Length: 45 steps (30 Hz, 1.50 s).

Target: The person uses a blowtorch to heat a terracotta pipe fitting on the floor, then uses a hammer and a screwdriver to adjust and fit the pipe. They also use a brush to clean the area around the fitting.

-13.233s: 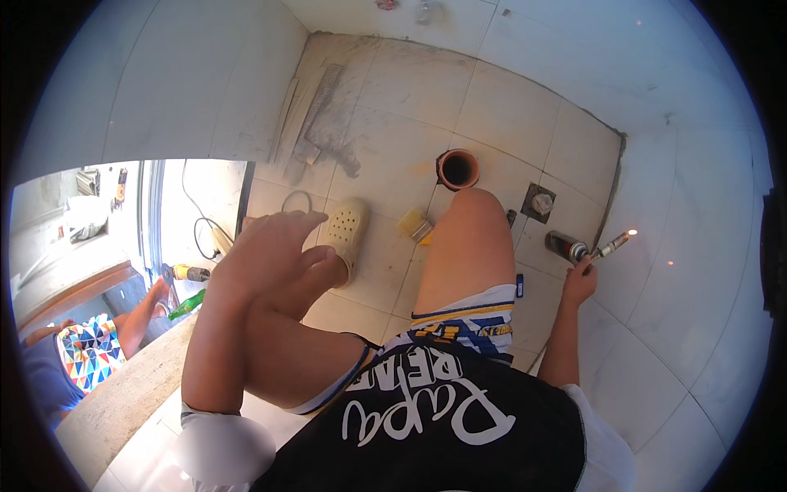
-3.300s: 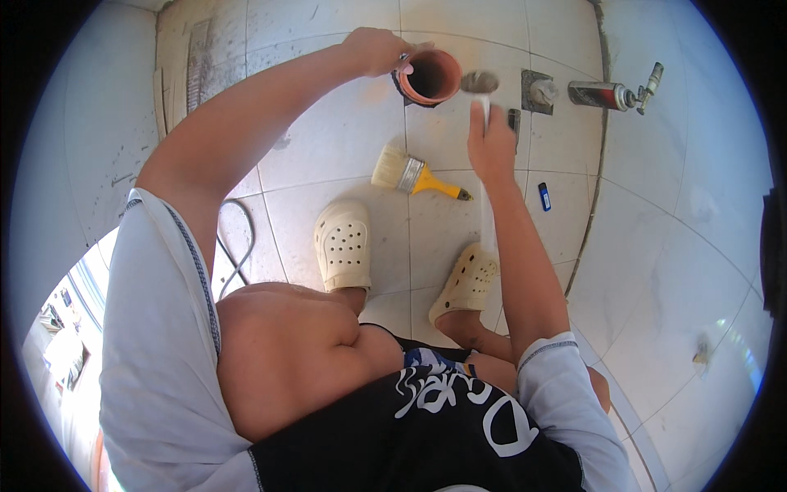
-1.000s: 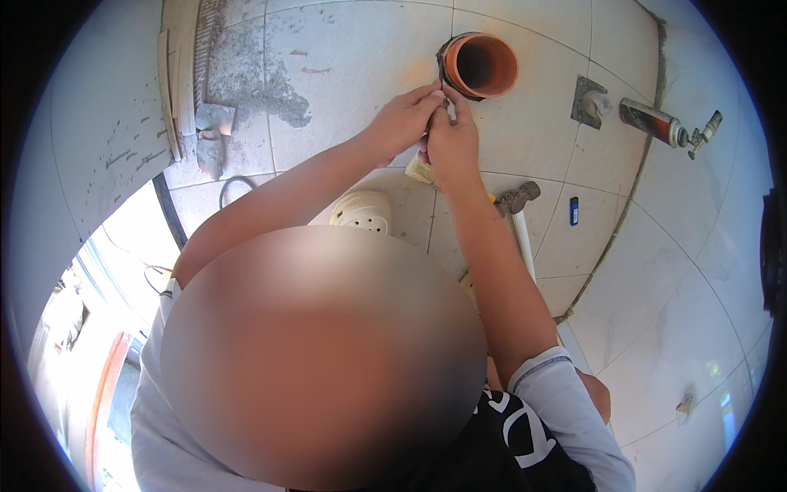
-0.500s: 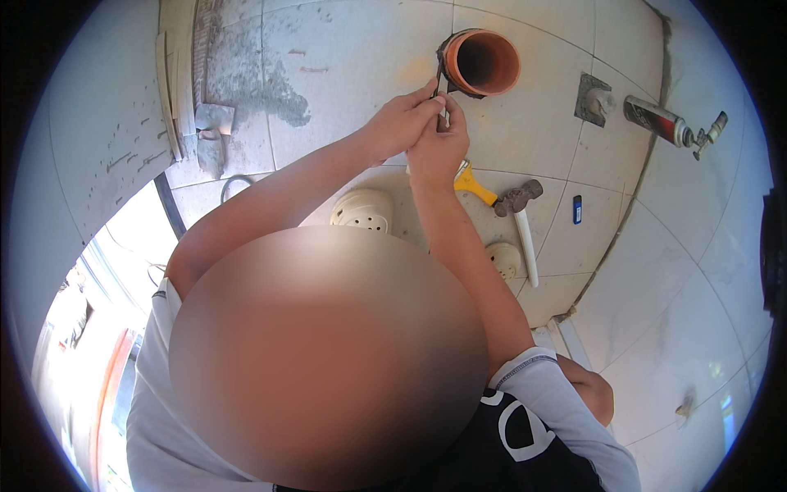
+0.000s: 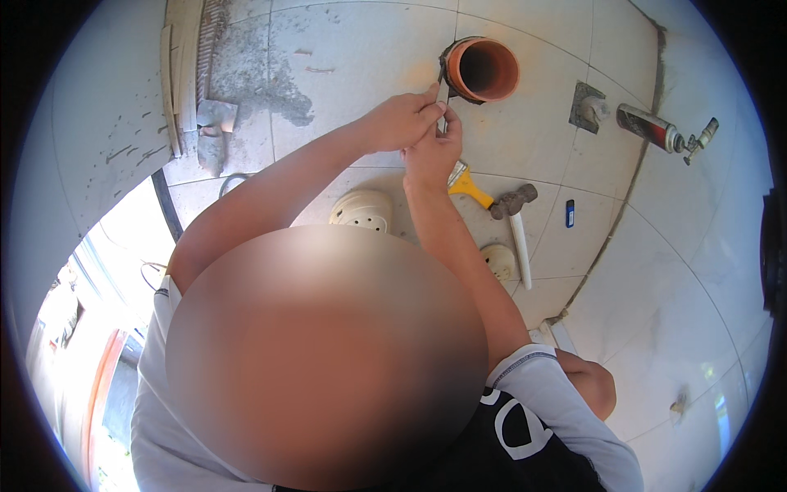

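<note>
An orange pipe [image 5: 484,70] stands open in the tiled floor [image 5: 361,49], with dark sealing around its rim. My left hand [image 5: 400,120] and my right hand [image 5: 430,153] meet just left of the pipe. Both pinch a thin metal tool [image 5: 443,92] that stands upright with its tip against the pipe's left rim. My left fingers grip the tool near its top and my right fingers grip it lower down. A blurred patch hides the middle of the view.
A hammer [image 5: 515,203] with a white handle and a yellow-handled brush [image 5: 467,185] lie below the pipe. A blue lighter [image 5: 570,213], a gas torch [image 5: 656,127], a square floor recess [image 5: 587,107] and two cream clogs [image 5: 363,210] are nearby. Mortar and a trowel [image 5: 215,123] lie at the left wall.
My right hand has left the hammer, which now lies on the floor. Both hands have come together on the thin tool at the pipe's rim and hardly move over the last second.
</note>
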Motion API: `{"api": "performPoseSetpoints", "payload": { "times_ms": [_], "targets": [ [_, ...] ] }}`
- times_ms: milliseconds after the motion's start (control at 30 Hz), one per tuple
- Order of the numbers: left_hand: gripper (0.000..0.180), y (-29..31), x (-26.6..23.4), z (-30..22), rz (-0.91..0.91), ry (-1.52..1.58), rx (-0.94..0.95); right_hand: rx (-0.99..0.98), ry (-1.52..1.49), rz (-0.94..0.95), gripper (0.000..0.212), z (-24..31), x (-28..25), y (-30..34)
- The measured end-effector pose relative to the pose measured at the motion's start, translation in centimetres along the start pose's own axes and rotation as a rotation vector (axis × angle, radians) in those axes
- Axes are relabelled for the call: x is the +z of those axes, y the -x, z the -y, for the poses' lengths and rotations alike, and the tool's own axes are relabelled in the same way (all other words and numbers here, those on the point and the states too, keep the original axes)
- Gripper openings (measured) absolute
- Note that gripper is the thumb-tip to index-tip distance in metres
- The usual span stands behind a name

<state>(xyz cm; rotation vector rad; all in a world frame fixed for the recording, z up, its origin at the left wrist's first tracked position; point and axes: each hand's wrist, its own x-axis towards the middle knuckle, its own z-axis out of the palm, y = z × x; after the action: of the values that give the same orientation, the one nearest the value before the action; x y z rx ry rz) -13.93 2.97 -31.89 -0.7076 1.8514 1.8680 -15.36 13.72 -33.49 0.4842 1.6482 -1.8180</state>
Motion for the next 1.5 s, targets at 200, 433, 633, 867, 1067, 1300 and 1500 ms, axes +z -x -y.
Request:
{"api": "performPoseSetpoints", "payload": {
  "times_ms": [200, 433, 633, 867, 1067, 1300, 1500],
  "targets": [
    [0.065, 0.0, -0.9, 0.0, 0.032, -0.071, 0.002, -0.081, 0.013, -0.043, 0.042, -1.9, 0.3, -1.0],
    [0.064, 0.0, -1.8, -0.2, 0.040, -0.120, 0.029, -0.107, 0.105, -0.009, 0.041, -2.0, 0.6, -1.0],
    [0.063, 0.1, -2.7, -0.3, 0.118, 0.040, -0.003, -0.165, 0.066, -0.028, 0.035, -2.5, 1.9, -1.3],
    [0.062, -0.2, -3.4, 0.2, 0.126, 0.003, -0.016, -0.152, 0.063, -0.066, 0.034, -2.9, 2.7, -1.1],
    [0.063, -0.4, -3.6, 0.7, 0.098, -0.049, 0.048, -0.173, 0.118, -0.059, 0.033, -3.2, 2.9, -1.3],
    [0.061, -0.5, -3.8, 0.8, 0.139, -0.106, 0.019, -0.199, 0.091, -0.061, 0.032, -3.5, 3.2, -1.0],
    [0.058, -0.6, -4.0, 0.7, 0.127, -0.123, 0.046, -0.215, 0.058, -0.036, 0.035, -4.0, 3.5, -1.3]
  ]
}}
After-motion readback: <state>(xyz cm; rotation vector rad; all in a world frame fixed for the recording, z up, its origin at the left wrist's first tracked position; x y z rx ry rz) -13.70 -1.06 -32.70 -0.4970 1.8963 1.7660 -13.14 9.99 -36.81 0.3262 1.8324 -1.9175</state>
